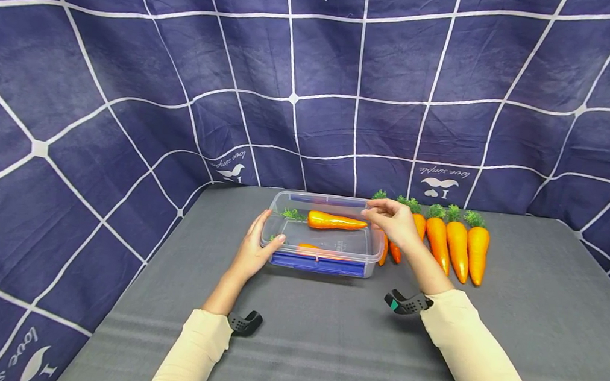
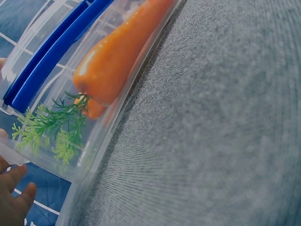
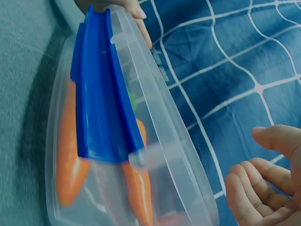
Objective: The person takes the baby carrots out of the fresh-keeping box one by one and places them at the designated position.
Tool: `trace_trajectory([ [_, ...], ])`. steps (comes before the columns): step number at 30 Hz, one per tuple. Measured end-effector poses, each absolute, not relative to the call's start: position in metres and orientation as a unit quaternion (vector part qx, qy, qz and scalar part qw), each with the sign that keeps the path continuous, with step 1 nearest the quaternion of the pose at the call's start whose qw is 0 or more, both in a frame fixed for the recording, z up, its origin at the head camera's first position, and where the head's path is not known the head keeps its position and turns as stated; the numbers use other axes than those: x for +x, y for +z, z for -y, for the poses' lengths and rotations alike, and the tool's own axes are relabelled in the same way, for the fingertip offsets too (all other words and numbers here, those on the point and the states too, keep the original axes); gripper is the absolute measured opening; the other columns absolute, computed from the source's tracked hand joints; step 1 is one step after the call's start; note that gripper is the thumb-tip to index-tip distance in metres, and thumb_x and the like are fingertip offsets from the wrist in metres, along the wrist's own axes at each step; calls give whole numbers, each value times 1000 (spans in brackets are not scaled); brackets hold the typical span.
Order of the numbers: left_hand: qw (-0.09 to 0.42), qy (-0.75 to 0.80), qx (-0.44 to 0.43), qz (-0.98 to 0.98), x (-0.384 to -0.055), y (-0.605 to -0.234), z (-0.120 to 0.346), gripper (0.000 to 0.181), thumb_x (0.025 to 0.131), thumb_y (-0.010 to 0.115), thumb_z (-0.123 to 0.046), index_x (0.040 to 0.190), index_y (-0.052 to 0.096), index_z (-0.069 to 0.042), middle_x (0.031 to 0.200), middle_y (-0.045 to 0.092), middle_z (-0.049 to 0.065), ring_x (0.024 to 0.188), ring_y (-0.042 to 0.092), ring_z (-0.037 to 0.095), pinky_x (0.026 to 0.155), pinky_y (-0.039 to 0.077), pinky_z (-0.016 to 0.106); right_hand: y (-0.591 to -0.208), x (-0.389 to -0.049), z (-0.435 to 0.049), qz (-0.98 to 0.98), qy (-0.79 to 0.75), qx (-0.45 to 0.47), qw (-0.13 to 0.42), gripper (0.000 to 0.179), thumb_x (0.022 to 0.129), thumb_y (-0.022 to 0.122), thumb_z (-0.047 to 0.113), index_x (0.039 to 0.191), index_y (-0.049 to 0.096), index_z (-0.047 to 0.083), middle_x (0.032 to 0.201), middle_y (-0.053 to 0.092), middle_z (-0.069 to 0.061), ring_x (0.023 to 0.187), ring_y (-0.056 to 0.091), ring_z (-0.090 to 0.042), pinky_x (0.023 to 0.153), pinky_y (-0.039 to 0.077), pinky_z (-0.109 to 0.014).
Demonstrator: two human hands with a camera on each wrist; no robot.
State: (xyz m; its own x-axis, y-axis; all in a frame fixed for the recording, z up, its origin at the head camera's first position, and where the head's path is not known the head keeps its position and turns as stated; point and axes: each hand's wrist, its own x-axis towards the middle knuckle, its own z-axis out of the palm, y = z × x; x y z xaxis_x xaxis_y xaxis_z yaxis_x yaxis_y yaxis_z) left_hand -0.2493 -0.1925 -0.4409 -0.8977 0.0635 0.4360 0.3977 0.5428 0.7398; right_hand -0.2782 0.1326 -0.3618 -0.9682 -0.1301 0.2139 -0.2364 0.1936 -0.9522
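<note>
A clear plastic box [image 1: 325,265] with blue side latches [image 2: 51,61] sits on the table. Inside, one orange carrot [image 1: 335,221] with a green leafy top lies crosswise near the back. Another carrot [image 2: 106,66] lies along the front wall, mostly behind the latch in the head view. My left hand [image 1: 256,247] holds the box's left end, thumb over the rim and fingers along the outside. Above the right end of the box is my right hand [image 1: 392,219], close to the carrot's tip. Its fingers are loosely bent with nothing between them in the right wrist view.
Several more carrots [image 1: 458,249] lie side by side right of the box, leafy tops toward the back; my right hand and forearm cover some. A dark grey cloth [image 1: 325,337] covers the table. Behind it hangs a blue curtain [image 1: 321,125] with white lines.
</note>
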Motion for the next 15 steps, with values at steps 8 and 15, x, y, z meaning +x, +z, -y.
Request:
trace_trajectory([
  [8,179,-458,-132,861,-250,-440,192,72,91,66,-32,151,34,-7,154,32,17,141,29,31,114,22,50,-364,-280,-106,783,599,170,1,35,86,73,7,114,63,-12,90,69,-12,76,66,-18,69,57,-30],
  [15,178,-460,-131,860,-249,-442,192,72,91,66,-31,151,34,-6,154,32,17,141,30,32,114,22,50,-371,-286,-84,802,562,198,-45,38,85,73,9,116,64,-11,88,68,-11,84,64,-38,75,57,-41],
])
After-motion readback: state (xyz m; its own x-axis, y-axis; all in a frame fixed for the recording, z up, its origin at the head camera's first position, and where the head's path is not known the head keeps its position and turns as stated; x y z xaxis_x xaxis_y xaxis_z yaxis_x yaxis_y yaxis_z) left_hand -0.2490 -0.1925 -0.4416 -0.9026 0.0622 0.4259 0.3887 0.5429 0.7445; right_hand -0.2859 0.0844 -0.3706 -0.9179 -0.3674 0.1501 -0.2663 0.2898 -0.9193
